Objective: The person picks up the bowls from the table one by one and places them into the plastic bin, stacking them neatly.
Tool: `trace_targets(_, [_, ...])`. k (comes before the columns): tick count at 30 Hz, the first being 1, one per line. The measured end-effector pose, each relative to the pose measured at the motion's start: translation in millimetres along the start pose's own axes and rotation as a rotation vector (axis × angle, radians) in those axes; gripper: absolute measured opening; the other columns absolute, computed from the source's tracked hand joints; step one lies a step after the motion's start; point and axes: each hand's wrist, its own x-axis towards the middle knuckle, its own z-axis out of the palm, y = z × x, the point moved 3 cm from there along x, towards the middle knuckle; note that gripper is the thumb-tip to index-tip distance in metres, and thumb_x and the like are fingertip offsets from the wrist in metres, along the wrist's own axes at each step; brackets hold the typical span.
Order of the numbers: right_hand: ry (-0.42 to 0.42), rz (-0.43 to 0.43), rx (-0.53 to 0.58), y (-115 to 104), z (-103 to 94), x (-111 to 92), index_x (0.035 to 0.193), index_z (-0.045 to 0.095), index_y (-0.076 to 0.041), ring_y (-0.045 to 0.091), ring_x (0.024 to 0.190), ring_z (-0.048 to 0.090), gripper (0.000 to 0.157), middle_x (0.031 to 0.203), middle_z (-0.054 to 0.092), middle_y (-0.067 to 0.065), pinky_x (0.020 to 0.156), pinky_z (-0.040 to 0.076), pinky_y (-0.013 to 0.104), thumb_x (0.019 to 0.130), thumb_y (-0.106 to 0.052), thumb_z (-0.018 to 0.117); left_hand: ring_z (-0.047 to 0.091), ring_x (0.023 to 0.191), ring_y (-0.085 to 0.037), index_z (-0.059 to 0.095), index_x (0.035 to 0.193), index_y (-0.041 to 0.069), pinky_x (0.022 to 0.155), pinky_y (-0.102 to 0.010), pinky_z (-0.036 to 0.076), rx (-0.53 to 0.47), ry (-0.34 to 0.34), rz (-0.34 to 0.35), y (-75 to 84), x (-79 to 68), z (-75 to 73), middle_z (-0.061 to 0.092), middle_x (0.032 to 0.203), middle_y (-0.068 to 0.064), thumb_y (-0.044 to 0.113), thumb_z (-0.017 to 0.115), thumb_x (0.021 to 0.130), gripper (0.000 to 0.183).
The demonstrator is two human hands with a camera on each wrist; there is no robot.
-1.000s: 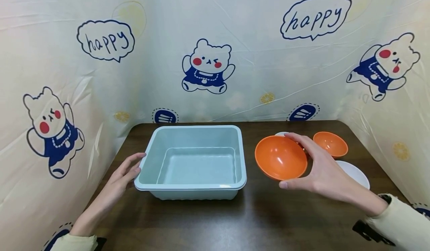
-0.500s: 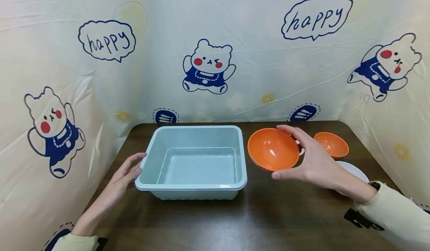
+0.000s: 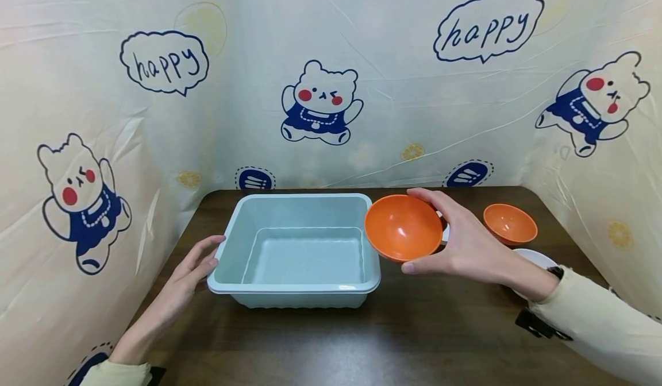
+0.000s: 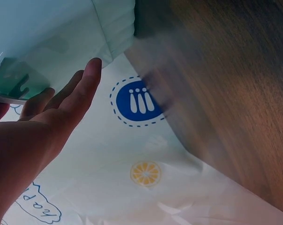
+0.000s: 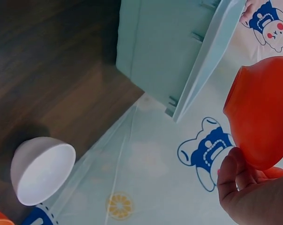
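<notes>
My right hand [image 3: 460,236] grips an orange bowl [image 3: 402,228] by its rim, thumb at the near side and fingers at the far side. The bowl is held up with its hollow facing me, just over the right rim of a light blue-green plastic basin [image 3: 305,288]. In the right wrist view the orange bowl [image 5: 263,112] shows its outer side, with fingertips [image 5: 230,173] against it. My left hand [image 3: 183,274] touches the basin's left rim. The left wrist view shows its fairly straight fingers [image 4: 85,86] along the basin's outer wall [image 4: 80,51].
Another orange bowl [image 3: 510,224] stands at the back right of the dark wooden table [image 3: 331,346]. Near it is a white dish [image 3: 535,258], partly behind the right forearm. A white bowl [image 5: 45,173] shows in the right wrist view. Printed cloth [image 3: 248,99] walls surround the table.
My right hand has carried the orange bowl leftward and slightly up, from beside the basin to its right rim. The left hand and the basin have stayed in place.
</notes>
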Motion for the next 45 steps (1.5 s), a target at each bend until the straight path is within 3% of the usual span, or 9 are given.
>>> trace_targets(12, [-0.043, -0.045, 0.002, -17, 8.5, 17, 0.157, 0.043, -0.022, 0.020, 0.122, 0.054, 0.107, 0.144, 0.053, -0.004, 0.088, 0.055, 0.046, 0.068, -0.049, 0.097, 0.055, 0.120, 0.006, 0.025, 0.161, 0.006, 0.087, -0.029, 0.052, -0.018, 0.002, -0.003, -1.6, -1.2, 0.1, 0.034, 0.162, -0.032, 0.023, 0.038, 0.116, 0.050])
trace_targets(19, [-0.065, -0.030, -0.036, -26, 11.1, 23, 0.156, 0.042, -0.028, 0.017, 0.124, 0.053, 0.109, 0.145, 0.052, -0.009, 0.089, 0.054, 0.045, 0.065, -0.055, 0.097, 0.057, 0.118, 0.002, 0.024, 0.162, 0.007, 0.087, -0.030, 0.053, -0.021, -0.005, -0.019, -0.2, 2.3, 0.5, 0.034, 0.162, -0.031, 0.025, 0.039, 0.116, 0.052])
trace_targets(29, [-0.097, -0.088, 0.032, -37, 23.8, 45, 0.156, 0.042, -0.023, 0.018, 0.123, 0.053, 0.109, 0.142, 0.053, -0.007, 0.087, 0.056, 0.042, 0.066, -0.052, 0.097, 0.061, 0.113, -0.004, 0.024, 0.160, 0.005, 0.084, -0.030, 0.054, -0.044, -0.005, -0.018, -0.2, 1.5, -0.1, 0.035, 0.161, -0.033, 0.023, 0.038, 0.116, 0.050])
trace_targets(45, [-0.157, -0.144, 0.062, -55, 48.6, 73, 0.155, 0.044, -0.017, 0.014, 0.120, 0.054, 0.107, 0.138, 0.054, -0.006, 0.087, 0.056, 0.038, 0.067, -0.049, 0.096, 0.060, 0.116, 0.000, 0.025, 0.160, 0.004, 0.085, -0.028, 0.054, -0.053, -0.005, -0.006, -1.9, 1.8, 0.3, 0.033, 0.162, -0.033, 0.022, 0.039, 0.116, 0.050])
